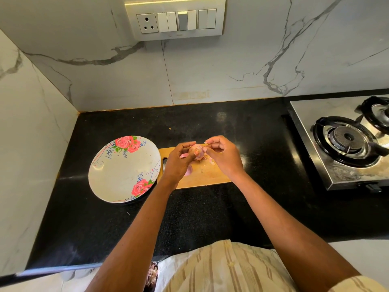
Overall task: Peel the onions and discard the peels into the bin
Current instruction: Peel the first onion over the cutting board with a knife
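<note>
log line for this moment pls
step: peeling | left hand: holds onion | right hand: pinches peel | over board | plate: left of board

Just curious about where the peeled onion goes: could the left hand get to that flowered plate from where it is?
Probably yes. The plate lies right beside the left hand, nothing between, though its fingers hold the onion.

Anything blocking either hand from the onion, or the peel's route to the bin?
Nothing blocks the hands: the left hand already holds the small pinkish onion above the wooden cutting board, and the right hand pinches at its skin. No bin is clearly in view, so that route cannot be judged.
</note>
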`<state>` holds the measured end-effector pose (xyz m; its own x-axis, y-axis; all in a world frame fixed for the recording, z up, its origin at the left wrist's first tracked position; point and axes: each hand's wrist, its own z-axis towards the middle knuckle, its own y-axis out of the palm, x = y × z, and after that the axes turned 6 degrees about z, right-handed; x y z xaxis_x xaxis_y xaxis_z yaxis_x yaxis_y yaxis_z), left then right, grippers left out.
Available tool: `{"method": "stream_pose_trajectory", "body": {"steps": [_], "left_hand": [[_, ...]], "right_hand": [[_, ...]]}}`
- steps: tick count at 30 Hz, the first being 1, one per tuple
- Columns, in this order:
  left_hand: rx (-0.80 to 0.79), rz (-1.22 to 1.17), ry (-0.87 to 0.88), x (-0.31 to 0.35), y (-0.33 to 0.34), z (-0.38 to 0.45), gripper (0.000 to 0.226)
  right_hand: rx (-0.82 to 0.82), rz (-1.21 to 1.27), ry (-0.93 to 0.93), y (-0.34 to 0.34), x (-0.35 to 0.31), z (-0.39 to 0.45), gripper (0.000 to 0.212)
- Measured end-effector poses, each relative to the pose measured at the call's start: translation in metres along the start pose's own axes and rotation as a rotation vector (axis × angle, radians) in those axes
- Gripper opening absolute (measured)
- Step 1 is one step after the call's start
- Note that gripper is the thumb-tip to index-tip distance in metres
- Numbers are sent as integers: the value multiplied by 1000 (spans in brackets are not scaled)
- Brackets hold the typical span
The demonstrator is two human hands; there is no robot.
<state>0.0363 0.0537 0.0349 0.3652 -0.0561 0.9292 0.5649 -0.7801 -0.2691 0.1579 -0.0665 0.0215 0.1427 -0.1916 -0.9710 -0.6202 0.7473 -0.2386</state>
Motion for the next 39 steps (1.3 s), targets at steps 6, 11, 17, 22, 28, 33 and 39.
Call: {"method": "stream_pose_trajectory", "body": {"steps": [6, 11, 17, 22, 28, 33, 39], "left_hand": [[-43, -25, -2, -3, 0, -2, 26], [-116, -122, -29, 0, -2, -5, 28], [-94, -152, -42, -3, -3, -3, 28], [-84, -129, -57, -9, -5, 1, 27], [-60, -66, -37, -6, -3, 3, 32], [-33, 40, -14, -5, 1, 7, 32], [-28, 96, 8, 0, 2, 5, 38]], "right_hand": [[2, -109, 37, -2, 7, 4, 19], [-5, -228, 154, -6, 25, 10, 11], [-97, -327, 171, -7, 30, 7, 9], [-82, -230, 172, -8, 22, 8, 17], [-154, -186, -49, -7, 0, 6, 15], [-78, -258, -152, -5, -1, 3, 16], [-42, -280, -156, -5, 1, 1, 9]]}}
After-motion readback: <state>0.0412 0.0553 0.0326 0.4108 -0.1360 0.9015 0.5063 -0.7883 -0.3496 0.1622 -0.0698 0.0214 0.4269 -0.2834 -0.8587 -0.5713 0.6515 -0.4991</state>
